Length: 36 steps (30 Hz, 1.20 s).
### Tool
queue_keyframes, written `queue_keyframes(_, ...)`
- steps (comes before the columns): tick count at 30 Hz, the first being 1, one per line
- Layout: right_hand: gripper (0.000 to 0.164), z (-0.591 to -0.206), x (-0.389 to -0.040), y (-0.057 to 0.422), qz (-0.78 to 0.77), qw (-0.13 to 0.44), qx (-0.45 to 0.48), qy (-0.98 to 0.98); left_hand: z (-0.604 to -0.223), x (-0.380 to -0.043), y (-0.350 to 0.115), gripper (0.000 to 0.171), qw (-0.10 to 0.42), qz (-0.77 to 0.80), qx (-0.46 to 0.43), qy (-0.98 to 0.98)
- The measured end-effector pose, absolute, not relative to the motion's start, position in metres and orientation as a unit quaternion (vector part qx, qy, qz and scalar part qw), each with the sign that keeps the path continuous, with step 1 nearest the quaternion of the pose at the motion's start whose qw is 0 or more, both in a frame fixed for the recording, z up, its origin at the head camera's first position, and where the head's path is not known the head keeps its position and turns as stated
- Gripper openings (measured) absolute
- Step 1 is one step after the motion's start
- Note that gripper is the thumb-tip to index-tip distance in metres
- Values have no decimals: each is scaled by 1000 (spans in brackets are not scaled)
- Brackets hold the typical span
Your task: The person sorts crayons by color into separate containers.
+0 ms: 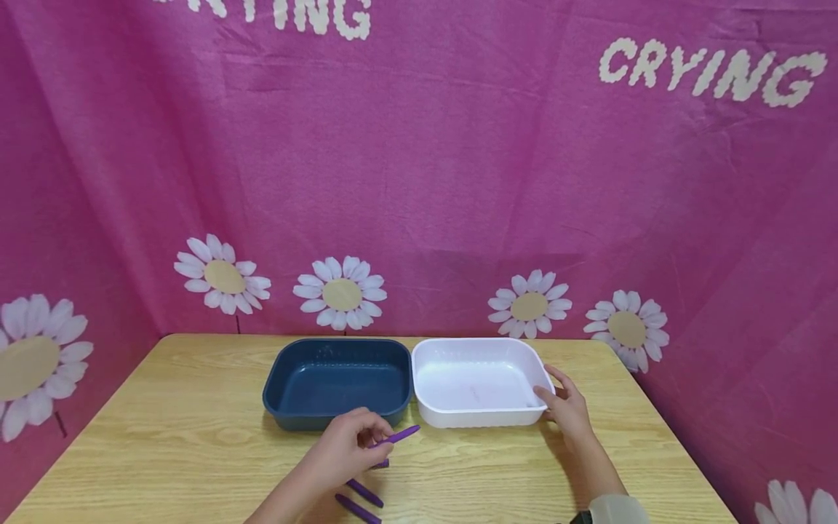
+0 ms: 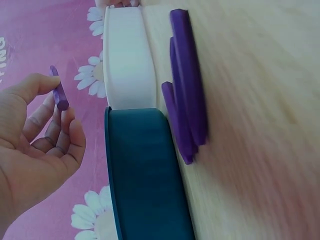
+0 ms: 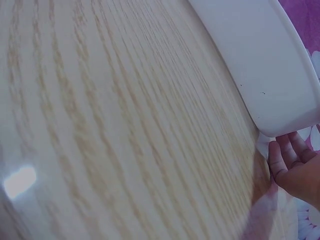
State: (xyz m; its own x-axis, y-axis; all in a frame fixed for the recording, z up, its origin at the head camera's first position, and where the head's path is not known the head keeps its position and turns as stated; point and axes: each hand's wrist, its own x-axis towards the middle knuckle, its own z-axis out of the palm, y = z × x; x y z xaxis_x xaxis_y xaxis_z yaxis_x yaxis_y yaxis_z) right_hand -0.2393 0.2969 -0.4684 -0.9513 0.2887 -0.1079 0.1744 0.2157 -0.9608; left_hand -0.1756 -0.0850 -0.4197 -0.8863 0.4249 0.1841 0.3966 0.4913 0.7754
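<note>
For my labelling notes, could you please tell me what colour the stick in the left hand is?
The stick is purple; the head view shows it best.

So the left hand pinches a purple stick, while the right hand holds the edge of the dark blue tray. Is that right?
Not quite: the tray is wrong. The head view shows the right hand holding the edge of the white tray. The left hand does pinch a purple stick.

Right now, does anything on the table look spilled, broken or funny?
Nothing looks spilled or broken. Just two tiny dark marks on the side of the white tray look odd against its pale surface; I can't tell what they are.
</note>
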Motion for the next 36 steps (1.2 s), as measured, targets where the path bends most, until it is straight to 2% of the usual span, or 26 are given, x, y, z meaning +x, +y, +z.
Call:
queue_keyframes(15,60,-468,-238,296,632,73,-134,-760,-413,-202,-62,8,-27,442,223,868)
queue_keyframes(24,59,-469,-237,297,620,50,-149,-769,-413,-210,-53,9,-10,452,219,865)
queue_keyframes(31,58,-470,-238,296,623,55,-153,-765,-410,-218,-49,15,6,456,205,866)
queue_keyframes(36,59,-472,-239,297,621,51,-155,-767,-410,-222,-46,13,4,455,205,867)
